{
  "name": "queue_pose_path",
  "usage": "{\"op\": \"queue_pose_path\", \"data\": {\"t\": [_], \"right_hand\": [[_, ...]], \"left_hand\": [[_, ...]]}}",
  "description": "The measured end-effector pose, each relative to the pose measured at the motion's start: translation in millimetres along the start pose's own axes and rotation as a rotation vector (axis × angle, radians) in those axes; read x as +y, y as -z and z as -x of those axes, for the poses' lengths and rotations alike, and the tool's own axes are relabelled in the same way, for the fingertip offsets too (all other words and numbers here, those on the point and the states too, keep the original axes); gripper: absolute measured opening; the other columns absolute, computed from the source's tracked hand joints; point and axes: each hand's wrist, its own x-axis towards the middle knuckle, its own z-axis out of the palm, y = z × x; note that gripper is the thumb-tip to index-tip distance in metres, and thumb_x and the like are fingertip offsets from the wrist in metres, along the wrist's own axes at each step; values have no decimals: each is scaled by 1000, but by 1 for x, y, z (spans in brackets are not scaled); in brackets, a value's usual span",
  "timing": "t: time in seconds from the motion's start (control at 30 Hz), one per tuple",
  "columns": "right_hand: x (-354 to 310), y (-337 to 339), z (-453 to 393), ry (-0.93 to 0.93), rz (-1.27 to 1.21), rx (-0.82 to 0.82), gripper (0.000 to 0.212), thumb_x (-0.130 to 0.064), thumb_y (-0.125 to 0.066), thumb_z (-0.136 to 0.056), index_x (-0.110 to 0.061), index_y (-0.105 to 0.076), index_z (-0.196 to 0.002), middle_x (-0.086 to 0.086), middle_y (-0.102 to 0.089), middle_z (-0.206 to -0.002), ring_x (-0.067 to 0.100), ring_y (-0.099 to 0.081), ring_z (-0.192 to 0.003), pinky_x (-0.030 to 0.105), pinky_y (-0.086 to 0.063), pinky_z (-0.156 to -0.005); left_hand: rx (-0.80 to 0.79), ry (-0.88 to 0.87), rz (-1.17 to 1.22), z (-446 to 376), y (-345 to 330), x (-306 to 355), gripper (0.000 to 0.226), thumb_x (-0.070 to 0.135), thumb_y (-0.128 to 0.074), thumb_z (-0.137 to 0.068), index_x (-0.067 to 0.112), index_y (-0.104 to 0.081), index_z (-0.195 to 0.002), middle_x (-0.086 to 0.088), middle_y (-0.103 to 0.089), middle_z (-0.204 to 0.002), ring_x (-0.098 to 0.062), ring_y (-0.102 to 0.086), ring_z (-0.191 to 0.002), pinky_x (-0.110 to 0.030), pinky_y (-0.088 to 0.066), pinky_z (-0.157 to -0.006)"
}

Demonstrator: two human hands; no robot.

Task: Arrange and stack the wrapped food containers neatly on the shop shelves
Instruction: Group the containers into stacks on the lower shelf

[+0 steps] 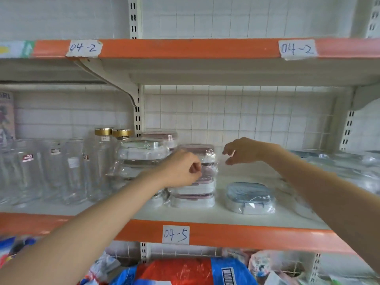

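Observation:
A stack of wrapped pink-lidded containers [195,194] stands mid-shelf on the white shelf board [205,215]. Left of it sits a stack of wrapped clear-lidded containers [141,153], with another pink-lidded one [162,135] behind. A single wrapped blue-lidded container [249,197] lies to the right of the pink stack. My left hand [181,167] hovers in front of the pink stack's upper part with fingers curled, and I see nothing held in it. My right hand [244,151] hangs to the right of the stack's top, fingers relaxed and holding nothing.
Glass jars and gold-capped bottles [61,167] fill the shelf's left part. More wrapped blue-lidded containers [337,163] lie at the right, partly behind my right arm. An orange-edged shelf [185,48] hangs overhead. Coloured bags [185,272] sit on the level below.

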Motion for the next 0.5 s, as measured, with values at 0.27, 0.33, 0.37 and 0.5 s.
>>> {"op": "queue_pose_path", "data": {"t": [0.27, 0.33, 0.37, 0.5], "right_hand": [[117, 20, 85, -273, 98, -18, 40, -37, -52, -94, -18, -54, -129, 0, -55, -131, 19, -49, -120, 28, -36, -102], [138, 20, 100, -322, 75, -26, 46, -46, -51, -92, -19, -53, -130, 1, -53, -134, 20, -48, -122, 32, -35, -106], [148, 18, 106, -352, 51, -45, 55, -53, -51, -90, -19, -50, -133, 1, -49, -138, 20, -46, -126, 36, -33, -109], [180, 3, 121, -449, -124, -166, 90, -60, -62, -77, -20, -25, -148, 1, -25, -155, 22, -28, -140, 44, -21, -117]], "left_hand": [[-218, -111, -91, -74, -76, 71, 41, 45, -58, -89, 13, -63, -114, -5, -62, -116, -23, -56, -110, -34, -45, -92], [-344, -119, -128, -86, -97, 80, 48, 51, -63, -84, 8, -59, -106, -9, -59, -111, -27, -56, -105, -33, -45, -83], [-405, -106, -149, -90, -107, 82, 51, 51, -66, -81, 7, -57, -105, -9, -57, -109, -27, -55, -103, -33, -44, -80], [-419, -63, -197, -101, -130, 76, 57, 41, -70, -78, 15, -50, -125, -7, -46, -129, -29, -44, -117, -37, -43, -95]]}}
